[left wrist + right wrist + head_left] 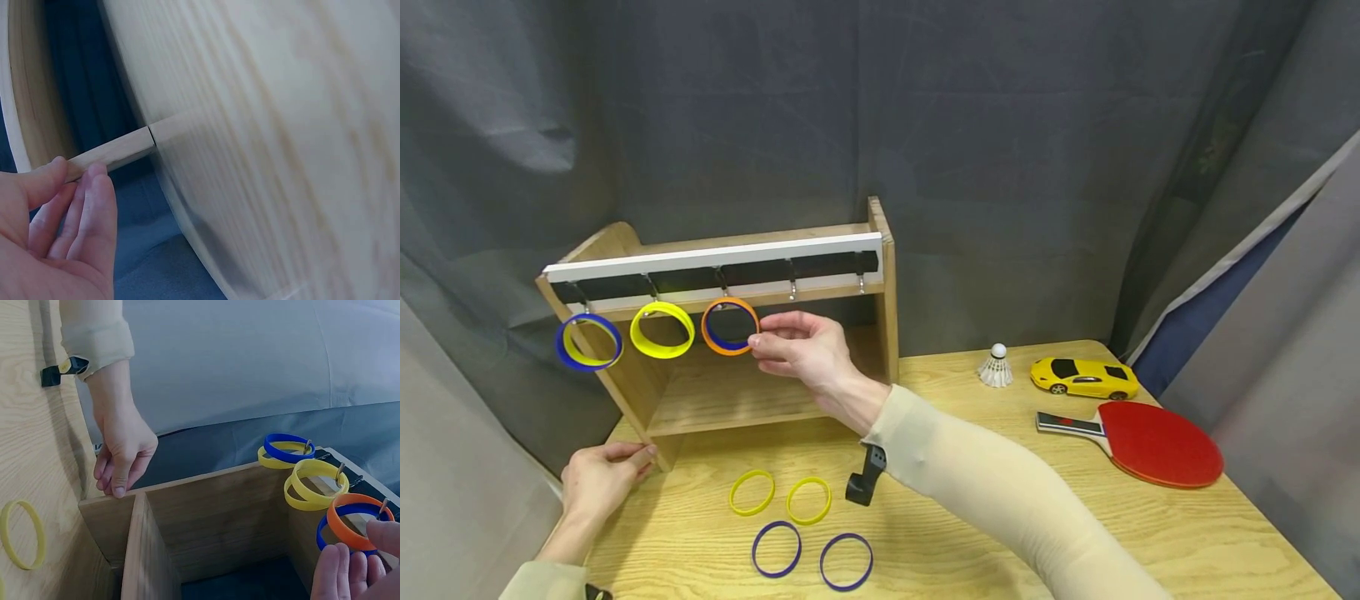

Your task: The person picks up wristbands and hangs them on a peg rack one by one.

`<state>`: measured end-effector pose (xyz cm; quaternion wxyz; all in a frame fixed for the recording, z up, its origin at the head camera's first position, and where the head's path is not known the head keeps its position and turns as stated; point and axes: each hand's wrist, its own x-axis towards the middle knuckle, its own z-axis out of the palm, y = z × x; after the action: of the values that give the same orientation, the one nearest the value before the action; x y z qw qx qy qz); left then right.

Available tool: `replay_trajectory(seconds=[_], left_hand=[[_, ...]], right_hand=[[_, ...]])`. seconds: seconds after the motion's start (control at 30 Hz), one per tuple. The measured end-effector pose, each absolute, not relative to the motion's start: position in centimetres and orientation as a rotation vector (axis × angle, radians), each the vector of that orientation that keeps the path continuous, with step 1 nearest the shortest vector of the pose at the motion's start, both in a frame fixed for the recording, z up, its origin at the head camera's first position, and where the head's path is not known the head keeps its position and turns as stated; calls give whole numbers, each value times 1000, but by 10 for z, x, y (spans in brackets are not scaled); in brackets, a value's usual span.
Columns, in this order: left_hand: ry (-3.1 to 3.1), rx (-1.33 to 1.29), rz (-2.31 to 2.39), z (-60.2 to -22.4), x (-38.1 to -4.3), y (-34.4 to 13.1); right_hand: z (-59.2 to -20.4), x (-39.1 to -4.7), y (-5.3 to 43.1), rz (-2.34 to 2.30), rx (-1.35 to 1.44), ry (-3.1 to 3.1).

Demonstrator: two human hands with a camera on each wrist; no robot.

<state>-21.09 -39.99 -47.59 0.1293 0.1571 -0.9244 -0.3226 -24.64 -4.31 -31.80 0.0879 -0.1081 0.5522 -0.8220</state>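
Observation:
My right hand (808, 354) pinches the right edge of an orange wristband (708, 333), which hangs with a blue wristband (321, 536) from the middle hook of a wooden shelf (887, 325). In the right wrist view, its thumb lies against the orange band and its fingertips are by the blue one. On the leftmost hook hang a blue and a yellow wristband (289, 439); yellow wristbands (662, 350) hang from the second. My left hand (598, 483) grips the lower front of the shelf's left side, thumb and fingers on the wood edge (119, 150).
Two yellow bands (808, 522) and two dark blue bands (777, 575) lie on the table before the shelf. Two bare hooks (792, 292) are at the rail's right. A shuttlecock (996, 371), a yellow toy car (1084, 382) and a red table tennis paddle (1161, 442) lie to the right.

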Motion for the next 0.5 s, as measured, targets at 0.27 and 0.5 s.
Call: replay_trajectory(seconds=[0.27,0.5], left_hand=[[-2683,433,-920,-475,-210,-399],[-2682,461,-934,-475,-211,-399]], right_hand=[[-342,-234,-20,-2324,-411,1787],[-394,-221,15,-2003,-526,1949]])
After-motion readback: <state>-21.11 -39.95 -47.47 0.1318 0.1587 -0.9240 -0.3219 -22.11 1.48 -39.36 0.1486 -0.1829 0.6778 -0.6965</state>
